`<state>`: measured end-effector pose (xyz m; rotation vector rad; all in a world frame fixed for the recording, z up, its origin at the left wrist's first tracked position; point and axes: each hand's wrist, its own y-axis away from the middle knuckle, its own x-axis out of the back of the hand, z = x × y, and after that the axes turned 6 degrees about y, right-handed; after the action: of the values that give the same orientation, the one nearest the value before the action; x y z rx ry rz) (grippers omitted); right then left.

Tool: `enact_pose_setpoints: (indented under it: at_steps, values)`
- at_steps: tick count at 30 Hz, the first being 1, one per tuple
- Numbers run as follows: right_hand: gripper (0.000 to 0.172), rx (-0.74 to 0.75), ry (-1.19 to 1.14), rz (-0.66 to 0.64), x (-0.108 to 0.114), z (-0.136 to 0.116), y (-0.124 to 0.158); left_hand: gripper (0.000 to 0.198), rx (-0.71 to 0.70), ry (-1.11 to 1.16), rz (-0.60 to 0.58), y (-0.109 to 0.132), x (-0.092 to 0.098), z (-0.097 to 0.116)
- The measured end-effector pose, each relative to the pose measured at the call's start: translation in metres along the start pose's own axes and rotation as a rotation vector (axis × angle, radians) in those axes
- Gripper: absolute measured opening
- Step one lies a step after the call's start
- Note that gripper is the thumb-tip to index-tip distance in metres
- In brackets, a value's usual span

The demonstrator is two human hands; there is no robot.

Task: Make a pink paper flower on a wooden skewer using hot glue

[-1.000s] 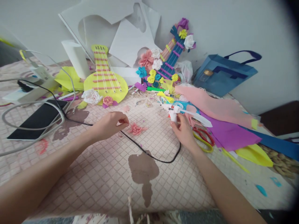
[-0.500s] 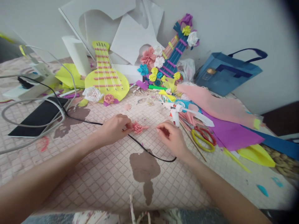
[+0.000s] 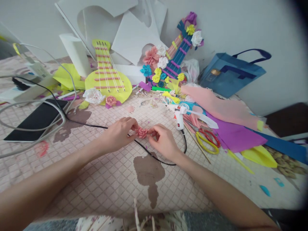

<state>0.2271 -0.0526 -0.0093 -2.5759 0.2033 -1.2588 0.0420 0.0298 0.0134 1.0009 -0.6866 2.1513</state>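
Note:
A small pink paper flower (image 3: 142, 132) is pinched between my two hands, above the quilted cloth on the table. My left hand (image 3: 121, 133) grips its left side with thumb and forefinger. On its right side, the fingertips of my right hand (image 3: 162, 140) close on the edge. A black cord (image 3: 156, 156) passes beneath both hands. To the right of my right hand, a white hot glue gun (image 3: 179, 117) rests on the table with its nozzle pointing left. Past the flower lies a yellow paper guitar (image 3: 108, 80) with white strings and pink strips.
Scissors (image 3: 208, 141) and a thin wooden stick (image 3: 197, 144) lie right of the glue gun, beside purple paper (image 3: 237, 136). A dark tablet-like slab (image 3: 36, 120) and looped grey cable are at left. A flower-covered blue guitar (image 3: 179, 56) and a blue bag (image 3: 231, 75) stand behind.
My right hand has moved left and now grips the flower's right side. My left hand keeps its hold. The view has shifted slightly.

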Motion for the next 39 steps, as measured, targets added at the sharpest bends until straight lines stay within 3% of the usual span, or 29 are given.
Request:
enact_pose_setpoints:
  at_steps: [8,19,28,34,39]
  values:
    - [0.008,-0.025,0.069,-0.033,-0.005,-0.002,-0.005,0.011,0.065,0.059,-0.024,0.001,-0.008,0.001]
    - [0.007,-0.041,-0.054,-0.006,-0.002,-0.003,-0.004,0.013,0.117,0.06,-0.018,0.001,-0.009,0.002]
    - [0.005,-0.243,-0.395,-0.07,0.012,0.003,0.001,0.017,0.13,0.048,-0.04,0.0,-0.008,0.003]
    - [0.01,-0.412,-0.78,0.043,0.02,0.007,-0.001,0.018,0.141,0.053,-0.056,0.0,-0.007,0.003]
    - [0.007,-0.372,-1.096,0.106,0.03,0.012,-0.004,0.018,0.144,0.051,-0.064,0.001,-0.008,0.002]
